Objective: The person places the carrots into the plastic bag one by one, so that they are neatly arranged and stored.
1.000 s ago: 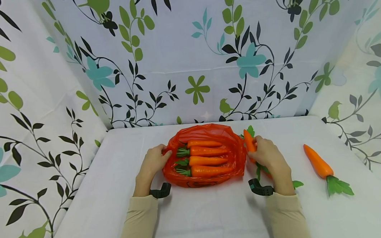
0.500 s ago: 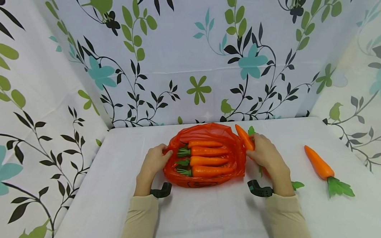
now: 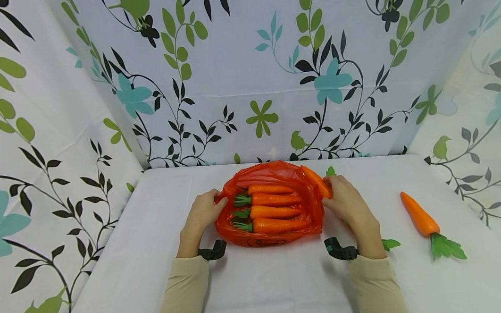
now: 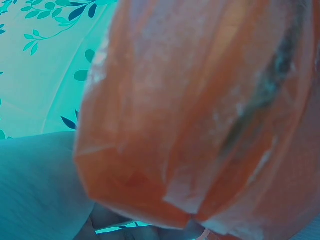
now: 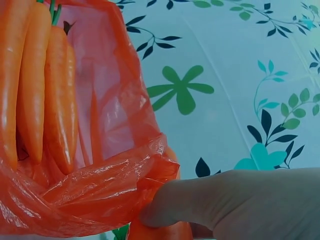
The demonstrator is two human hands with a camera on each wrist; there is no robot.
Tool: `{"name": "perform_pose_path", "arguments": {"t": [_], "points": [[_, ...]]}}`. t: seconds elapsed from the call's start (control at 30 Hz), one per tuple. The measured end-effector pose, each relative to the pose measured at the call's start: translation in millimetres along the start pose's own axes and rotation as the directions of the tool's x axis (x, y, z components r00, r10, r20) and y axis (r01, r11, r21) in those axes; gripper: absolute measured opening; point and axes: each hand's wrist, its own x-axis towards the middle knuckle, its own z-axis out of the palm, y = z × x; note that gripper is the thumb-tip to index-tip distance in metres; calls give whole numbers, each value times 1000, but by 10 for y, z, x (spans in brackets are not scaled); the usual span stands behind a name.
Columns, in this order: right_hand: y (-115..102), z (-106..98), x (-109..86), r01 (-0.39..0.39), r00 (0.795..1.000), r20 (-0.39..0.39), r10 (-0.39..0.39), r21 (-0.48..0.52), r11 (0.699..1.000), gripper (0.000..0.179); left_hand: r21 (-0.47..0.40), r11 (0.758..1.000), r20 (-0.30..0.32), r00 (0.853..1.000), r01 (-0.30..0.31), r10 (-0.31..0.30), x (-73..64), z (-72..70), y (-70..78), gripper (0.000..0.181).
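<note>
An orange-red plastic bag (image 3: 275, 174) lies with its mouth spread, several carrots (image 3: 275, 212) side by side inside, green tops to the left. My left hand (image 3: 201, 212) pinches the bag's left rim; in the left wrist view the bag film (image 4: 150, 110) covers most of the picture and hides the fingertips. At the bag's right rim my right hand (image 3: 350, 202) holds another carrot (image 3: 315, 181), tilted with its tip up and left. In the right wrist view the thumb presses that carrot (image 5: 165, 232), and the bag's rim (image 5: 125, 170) hides part of it.
Farther right on the white table (image 3: 269, 290) lies a loose carrot (image 3: 418, 215) with a leafy top. Green leaves (image 3: 390, 244) poke out beside my right wrist, and another leaf (image 3: 331, 171) shows behind the right hand. A patterned curtain (image 3: 221, 70) stands behind the table.
My right hand has moved slightly left, tipping the held carrot leftward over the bag's right rim. The left hand keeps its grip on the bag.
</note>
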Motion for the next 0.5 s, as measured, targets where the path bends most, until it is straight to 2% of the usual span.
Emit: {"name": "perform_pose_path", "arguments": {"t": [0.5], "points": [[-39, -41, -30, -10, 1000, -23, 10, -8, 1000, 59, -2, 1000, -1, 1000, 3, -3, 1, 2, 7, 36]]}}
